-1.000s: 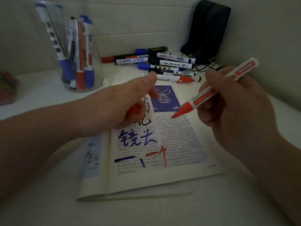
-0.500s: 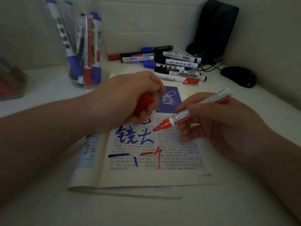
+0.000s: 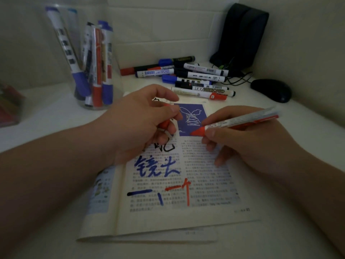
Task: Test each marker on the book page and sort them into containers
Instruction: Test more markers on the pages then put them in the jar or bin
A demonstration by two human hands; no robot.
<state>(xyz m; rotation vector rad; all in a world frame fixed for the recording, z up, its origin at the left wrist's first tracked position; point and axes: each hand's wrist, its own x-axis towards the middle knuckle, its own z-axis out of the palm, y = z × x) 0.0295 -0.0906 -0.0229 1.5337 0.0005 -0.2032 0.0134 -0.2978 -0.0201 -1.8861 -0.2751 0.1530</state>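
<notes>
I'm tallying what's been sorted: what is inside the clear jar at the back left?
The clear jar holds standing markers: blue-capped markers, a red-capped marker, a dark marker. They overlap, so the exact count and any behind them are hidden.

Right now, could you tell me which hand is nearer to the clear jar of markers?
Left. The left hand, gripping a red cap, is just right of the jar and nearer the camera; the right hand, holding a red marker, lies farther right across the book.
</notes>
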